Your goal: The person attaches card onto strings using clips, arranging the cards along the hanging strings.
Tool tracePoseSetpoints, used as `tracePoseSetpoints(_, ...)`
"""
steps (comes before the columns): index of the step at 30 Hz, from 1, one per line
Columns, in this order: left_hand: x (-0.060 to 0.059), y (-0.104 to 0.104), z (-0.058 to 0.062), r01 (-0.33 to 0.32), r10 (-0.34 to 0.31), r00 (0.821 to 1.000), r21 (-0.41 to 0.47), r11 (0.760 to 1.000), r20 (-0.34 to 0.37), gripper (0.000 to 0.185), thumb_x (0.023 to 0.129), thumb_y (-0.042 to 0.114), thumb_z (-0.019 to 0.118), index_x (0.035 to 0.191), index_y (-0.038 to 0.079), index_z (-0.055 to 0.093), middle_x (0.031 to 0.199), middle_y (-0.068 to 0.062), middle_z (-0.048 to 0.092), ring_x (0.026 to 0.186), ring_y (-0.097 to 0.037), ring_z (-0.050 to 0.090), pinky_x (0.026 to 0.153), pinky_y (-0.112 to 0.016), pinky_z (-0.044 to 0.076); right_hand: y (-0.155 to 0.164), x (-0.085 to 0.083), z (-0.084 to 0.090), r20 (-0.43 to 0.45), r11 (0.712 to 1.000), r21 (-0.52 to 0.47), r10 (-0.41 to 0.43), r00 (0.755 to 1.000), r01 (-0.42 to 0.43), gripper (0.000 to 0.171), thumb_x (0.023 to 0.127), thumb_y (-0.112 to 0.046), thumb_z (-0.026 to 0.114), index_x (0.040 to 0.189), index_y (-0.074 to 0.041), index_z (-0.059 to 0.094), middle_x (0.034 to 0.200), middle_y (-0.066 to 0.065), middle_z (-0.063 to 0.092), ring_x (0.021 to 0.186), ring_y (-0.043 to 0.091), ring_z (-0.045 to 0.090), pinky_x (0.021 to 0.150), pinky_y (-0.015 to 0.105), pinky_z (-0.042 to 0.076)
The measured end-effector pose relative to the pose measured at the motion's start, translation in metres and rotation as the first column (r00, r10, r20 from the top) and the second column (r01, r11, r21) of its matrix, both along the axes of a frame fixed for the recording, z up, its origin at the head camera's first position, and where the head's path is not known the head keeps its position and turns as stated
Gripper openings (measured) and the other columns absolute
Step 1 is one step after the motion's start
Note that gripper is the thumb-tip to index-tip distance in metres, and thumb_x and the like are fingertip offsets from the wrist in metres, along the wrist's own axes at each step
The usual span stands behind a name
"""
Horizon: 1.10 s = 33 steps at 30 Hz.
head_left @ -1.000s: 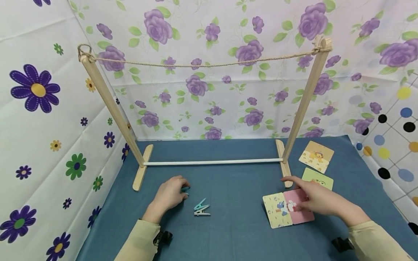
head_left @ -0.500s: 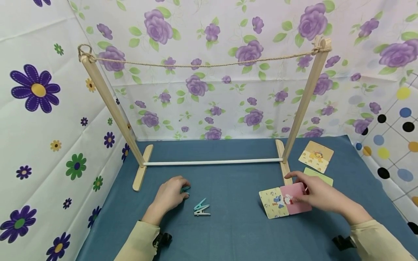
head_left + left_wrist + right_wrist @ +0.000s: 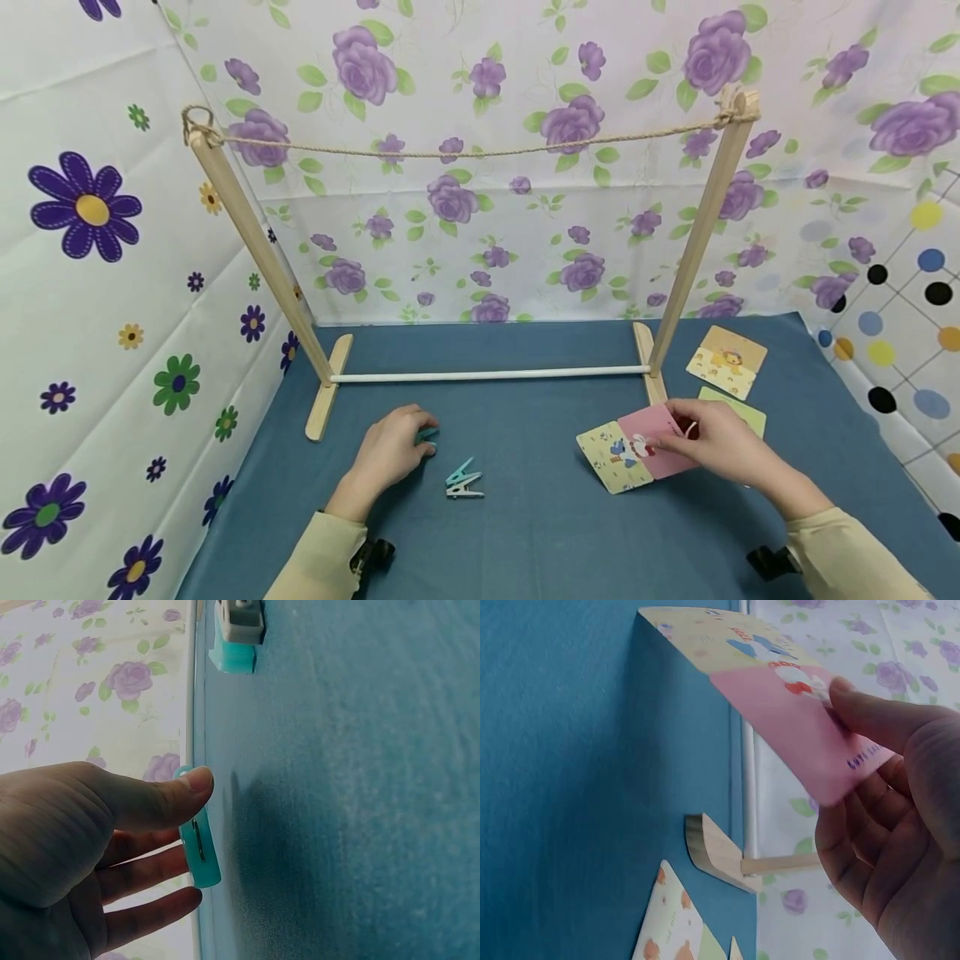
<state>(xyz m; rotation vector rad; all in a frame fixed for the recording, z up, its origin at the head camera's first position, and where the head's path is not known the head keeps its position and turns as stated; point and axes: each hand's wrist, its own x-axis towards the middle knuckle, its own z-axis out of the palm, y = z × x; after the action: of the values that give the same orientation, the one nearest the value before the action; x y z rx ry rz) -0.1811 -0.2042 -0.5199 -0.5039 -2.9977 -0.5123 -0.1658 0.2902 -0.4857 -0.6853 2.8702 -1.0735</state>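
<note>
My left hand pinches a teal clothespin between thumb and fingers, low over the blue cloth. Just right of that hand, a teal clothespin and a grey clothespin lie against each other. With thumb on top and fingers beneath, my right hand holds a pink and yellow card by its pink end. In the right wrist view the card is tilted, its yellow end farthest from the hand. Partly behind the right hand lies a green card.
A wooden stand with two posts carries a sagging rope across its top. A white rod joins its feet near the table. An orange and yellow card lies beyond the right foot. Patterned cloths hang behind and beside.
My right hand has lifted the pink and yellow card off the cloth and moved it left and away from me. The left hand stays in place with its clothespin.
</note>
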Motion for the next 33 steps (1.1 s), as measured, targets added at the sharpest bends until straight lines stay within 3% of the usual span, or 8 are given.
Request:
tracePoseSetpoints(2, 0.000, 0.000, 0.000, 0.002, -0.002, 1.000, 0.002, 1.000, -0.003, 0.031, 0.084, 0.012, 0.094, 0.113, 0.012, 0.082, 0.106, -0.002, 0.074, 0.096, -0.021, 0.071, 0.078, -0.045, 0.061, -0.003, 0.001, -0.002, -0.001, 1.000, -0.018, -0.015, 1.000, 0.015, 0.015, 0.094, -0.034, 0.086, 0.095, -0.029, 0.071, 0.076, -0.015, 0.062, 0.065, 0.008, 0.057, 0.056, 0.027, 0.050)
tracePoseSetpoints(5, 0.000, 0.001, 0.000, 0.003, -0.003, 1.000, 0.000, 1.000, -0.010, 0.031, 0.084, 0.012, 0.094, 0.113, 0.012, 0.082, 0.107, -0.002, 0.074, 0.097, -0.021, 0.071, 0.079, -0.045, 0.061, -0.005, 0.003, -0.004, 0.028, 0.999, -0.035, -0.018, 0.999, 0.019, 0.019, 0.094, -0.037, 0.086, 0.104, -0.026, 0.074, 0.081, -0.014, 0.066, 0.068, 0.009, 0.059, 0.057, 0.027, 0.052)
tracePoseSetpoints(11, 0.001, 0.001, 0.001, 0.004, -0.004, 1.000, 0.002, 1.000, -0.013, 0.031, 0.084, 0.012, 0.094, 0.113, 0.012, 0.082, 0.107, -0.002, 0.074, 0.097, -0.022, 0.071, 0.079, -0.045, 0.061, -0.006, 0.007, -0.006, 0.105, 0.998, -0.059, 0.014, 0.994, -0.008, 0.056, 0.090, -0.032, 0.091, 0.136, -0.011, 0.068, 0.101, -0.008, 0.072, 0.082, 0.011, 0.066, 0.067, 0.029, 0.059)
tracePoseSetpoints(17, 0.002, 0.002, 0.001, -0.004, 0.004, 1.000, 0.012, 1.000, -0.014, 0.031, 0.084, 0.012, 0.093, 0.114, 0.012, 0.082, 0.109, -0.003, 0.074, 0.099, -0.023, 0.071, 0.080, -0.047, 0.061, -0.008, 0.013, -0.009, 0.122, 0.997, -0.074, 0.024, 0.992, -0.015, 0.071, 0.087, -0.028, 0.093, 0.147, -0.007, 0.060, 0.110, -0.004, 0.073, 0.089, 0.010, 0.067, 0.072, 0.028, 0.059)
tracePoseSetpoints(22, 0.003, 0.002, 0.000, -0.005, 0.005, 1.000, 0.021, 1.000, -0.021, 0.031, 0.084, 0.012, 0.093, 0.113, 0.011, 0.082, 0.109, -0.002, 0.074, 0.098, -0.022, 0.072, 0.079, -0.046, 0.061, -0.012, 0.019, -0.016, 0.114, 0.983, -0.181, 0.029, 0.993, -0.008, 0.070, 0.089, -0.018, 0.091, 0.149, -0.005, 0.058, 0.119, 0.005, 0.073, 0.091, 0.012, 0.067, 0.073, 0.028, 0.059)
tracePoseSetpoints(28, 0.004, 0.002, 0.000, 0.005, -0.001, 0.999, 0.073, 0.997, -0.049, 0.033, 0.085, 0.010, 0.093, 0.116, 0.012, 0.081, 0.109, -0.002, 0.073, 0.096, -0.021, 0.071, 0.078, -0.045, 0.061, -0.024, 0.026, -0.031, 0.076, 0.956, -0.284, -0.055, 0.996, 0.075, 0.054, 0.092, -0.011, 0.087, 0.141, -0.005, 0.064, 0.115, 0.007, 0.073, 0.085, 0.011, 0.066, 0.070, 0.027, 0.058)
tracePoseSetpoints(33, 0.004, 0.003, 0.002, 0.015, -0.003, 0.996, 0.126, 0.992, -0.095, 0.035, 0.086, 0.007, 0.092, 0.118, 0.012, 0.079, 0.112, -0.002, 0.073, 0.096, -0.023, 0.072, 0.076, -0.044, 0.060, -0.033, 0.028, -0.045, 0.112, 0.937, -0.321, -0.110, 0.988, 0.141, 0.046, 0.095, -0.014, 0.085, 0.136, -0.005, 0.068, 0.113, 0.007, 0.075, 0.085, 0.012, 0.068, 0.072, 0.027, 0.059)
